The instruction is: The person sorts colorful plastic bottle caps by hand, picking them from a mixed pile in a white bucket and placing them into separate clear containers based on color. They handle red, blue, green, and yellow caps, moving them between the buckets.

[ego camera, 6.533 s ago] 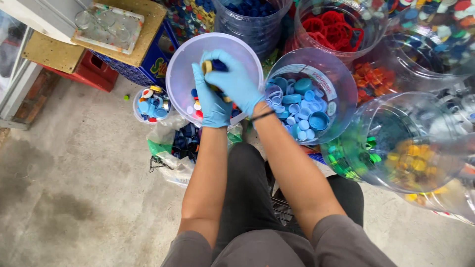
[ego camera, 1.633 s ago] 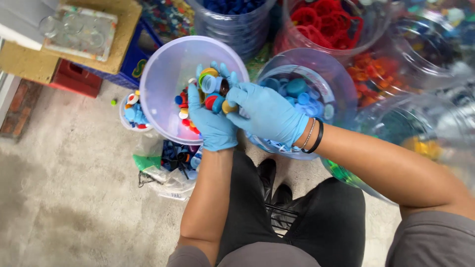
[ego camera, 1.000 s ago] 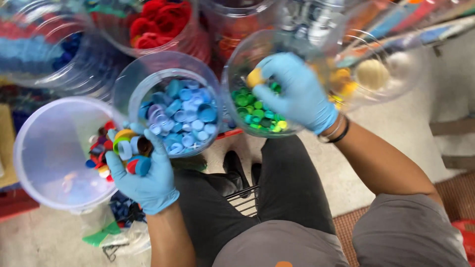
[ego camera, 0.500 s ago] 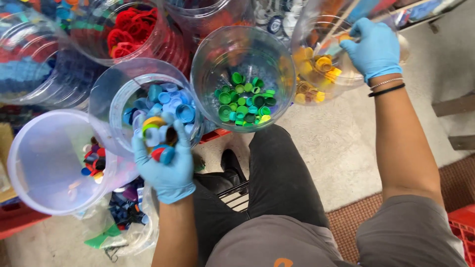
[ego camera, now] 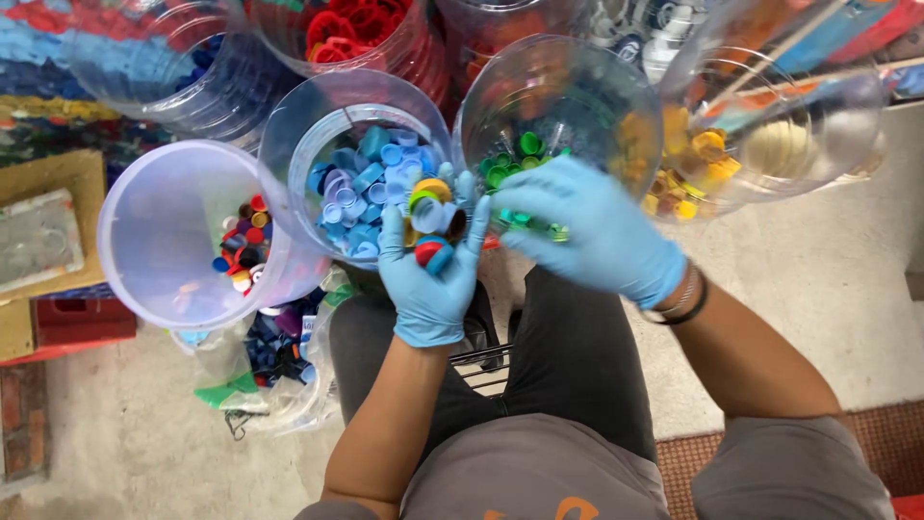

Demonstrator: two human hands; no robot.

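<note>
Both hands wear blue gloves. My left hand [ego camera: 428,274] is cupped palm up over my lap and holds a heap of mixed bottle caps [ego camera: 430,226]: red, blue, orange and white. My right hand [ego camera: 587,231] reaches across to that heap, its fingertips at the caps; whether it pinches one I cannot tell. Just beyond the hands stand clear jars: one with light blue caps [ego camera: 361,178], one with green caps [ego camera: 525,154], one with yellow caps [ego camera: 707,154]. A white bucket [ego camera: 154,241] at the left holds a few mixed caps.
More clear jars stand behind: red caps [ego camera: 351,29] and dark blue caps [ego camera: 207,63]. A clear plastic bag of caps [ego camera: 274,342] lies on the concrete floor by my left knee. A red crate [ego camera: 82,318] and a cardboard box [ego camera: 43,231] sit at the far left.
My right hand has come back from the yellow-cap jar at the right and now meets the heap in my left hand. The view has shifted slightly.
</note>
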